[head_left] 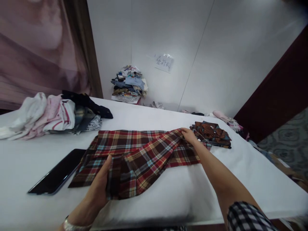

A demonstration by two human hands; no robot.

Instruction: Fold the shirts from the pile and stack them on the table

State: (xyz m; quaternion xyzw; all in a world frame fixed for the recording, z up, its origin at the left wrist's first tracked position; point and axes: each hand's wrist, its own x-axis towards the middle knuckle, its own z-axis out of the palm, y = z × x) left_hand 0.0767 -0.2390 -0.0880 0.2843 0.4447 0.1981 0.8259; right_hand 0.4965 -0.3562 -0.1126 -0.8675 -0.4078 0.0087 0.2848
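A plaid shirt (pixel 132 141) in red, brown, yellow and light blue lies partly folded across the white table. My left hand (pixel 99 183) grips its near edge by a dark cuff-like end, thumb on top and the other fingers hidden beneath the cloth. At the far right end, my right hand (pixel 189 136) pinches the cloth near the collar side. Between both hands a sleeve-like strip stretches diagonally over the shirt's body. Just beyond my right hand sits a folded brown patterned shirt (pixel 214 133).
A black phone-like device (pixel 57 171) lies left of the plaid shirt on the white table (pixel 154 208). Crumpled clothes (pixel 60 115) are heaped at the back left. Another clothes pile (pixel 130 81) stands by the wall, with more clothes (pixel 226 118) along the back right edge.
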